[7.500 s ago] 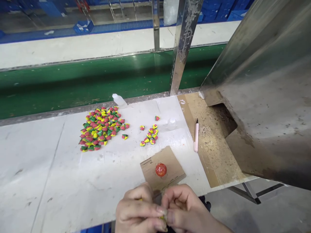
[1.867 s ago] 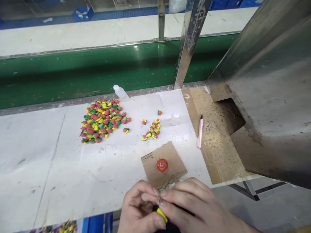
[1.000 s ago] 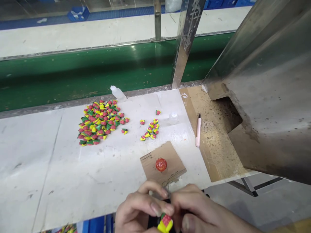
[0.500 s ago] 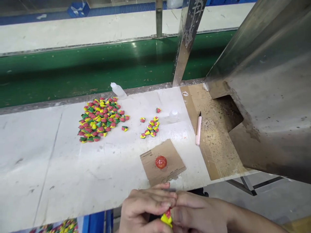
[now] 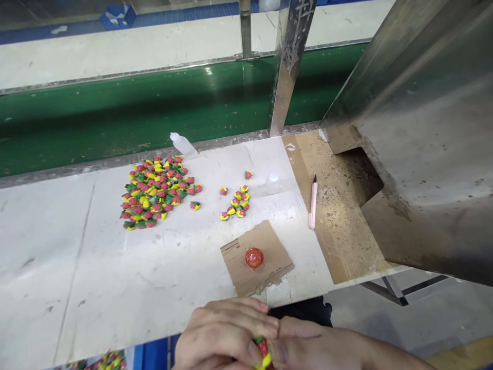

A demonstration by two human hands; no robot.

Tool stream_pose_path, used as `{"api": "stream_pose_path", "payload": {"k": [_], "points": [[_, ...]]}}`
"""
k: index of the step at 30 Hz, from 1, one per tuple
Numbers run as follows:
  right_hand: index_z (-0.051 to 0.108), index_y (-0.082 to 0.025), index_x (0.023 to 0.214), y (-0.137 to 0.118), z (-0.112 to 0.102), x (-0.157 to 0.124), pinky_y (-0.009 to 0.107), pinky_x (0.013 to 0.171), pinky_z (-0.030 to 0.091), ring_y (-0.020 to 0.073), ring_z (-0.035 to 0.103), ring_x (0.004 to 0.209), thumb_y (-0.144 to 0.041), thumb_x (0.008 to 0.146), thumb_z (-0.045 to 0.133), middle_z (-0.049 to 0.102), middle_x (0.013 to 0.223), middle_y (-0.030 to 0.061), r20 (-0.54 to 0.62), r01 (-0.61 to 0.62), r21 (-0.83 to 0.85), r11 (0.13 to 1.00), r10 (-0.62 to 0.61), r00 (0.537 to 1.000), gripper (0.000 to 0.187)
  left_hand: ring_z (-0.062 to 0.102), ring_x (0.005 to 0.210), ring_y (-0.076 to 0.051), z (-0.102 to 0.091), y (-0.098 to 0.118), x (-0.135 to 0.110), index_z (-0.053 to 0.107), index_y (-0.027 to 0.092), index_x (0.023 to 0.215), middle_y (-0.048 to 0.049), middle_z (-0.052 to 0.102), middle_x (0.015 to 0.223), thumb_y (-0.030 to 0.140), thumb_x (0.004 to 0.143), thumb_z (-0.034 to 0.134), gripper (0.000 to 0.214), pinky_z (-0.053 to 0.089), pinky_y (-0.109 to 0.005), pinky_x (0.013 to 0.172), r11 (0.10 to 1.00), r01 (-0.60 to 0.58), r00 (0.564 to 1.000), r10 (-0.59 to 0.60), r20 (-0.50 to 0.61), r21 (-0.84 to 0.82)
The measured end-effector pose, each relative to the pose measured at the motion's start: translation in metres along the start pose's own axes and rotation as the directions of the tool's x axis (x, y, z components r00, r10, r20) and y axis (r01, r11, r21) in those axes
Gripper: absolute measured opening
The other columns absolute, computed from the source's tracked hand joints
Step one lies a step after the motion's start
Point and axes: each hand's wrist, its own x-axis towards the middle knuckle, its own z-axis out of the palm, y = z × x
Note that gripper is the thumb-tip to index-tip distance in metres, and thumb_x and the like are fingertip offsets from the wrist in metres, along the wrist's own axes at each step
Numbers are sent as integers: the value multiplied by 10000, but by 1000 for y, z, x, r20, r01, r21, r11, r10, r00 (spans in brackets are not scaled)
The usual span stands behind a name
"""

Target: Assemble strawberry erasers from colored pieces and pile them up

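I see the left hand (image 5: 221,334) and the right hand (image 5: 316,343) close together before the white flat desk (image 5: 115,277); the grip of both is clamped on one small pink, yellow and green fruit-shaped piece (image 5: 262,347), which the fingers partly cover; just beyond them lies a brown cardboard square (image 5: 271,241), and on it sits a small translucent orange-red round container (image 5: 254,258); farther back are a large pile of similar coloured pieces (image 5: 157,192) and, just behind it, a translucent white bottle (image 5: 183,144).
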Motion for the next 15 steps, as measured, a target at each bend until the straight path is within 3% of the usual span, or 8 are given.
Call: {"api": "stream_pose_path", "payload": {"k": [5,9,13,15], "points": [[371,-196,638,19,4,-3,264,558,200,64,261,561,-719,961,638,321,619,-73,-61,-26,210,977,40,997,671,858,767,-262,-2,-2,2,745,164,1015,-121,884,941,307,980,729,148,709,-336,847,984,-145,988,139,62,99],[405,-186,618,32,7,-2,280,516,161,49,246,496,-668,985,648,315,562,-84,-78,0,256,967,21,997,653,852,729,-236,-3,-1,-2,698,180,1013,-94,880,905,335,1006,693,155,715,-327,834,979,-129,990,119,73,155],[390,-190,639,33,13,4,275,525,164,53,241,512,-602,990,684,316,593,-84,-37,62,384,921,-52,998,616,855,746,-235,-6,-2,-4,676,189,1000,-97,880,921,350,1022,663,163,715,-315,832,980,-120,991,110,70,161],[376,-194,647,30,14,5,274,538,174,56,244,532,-588,991,692,313,614,-81,-53,80,369,926,-65,997,611,857,772,-244,-8,-3,-6,683,186,986,-109,881,940,346,1026,658,167,711,-320,854,978,-126,989,111,97,167]]}}
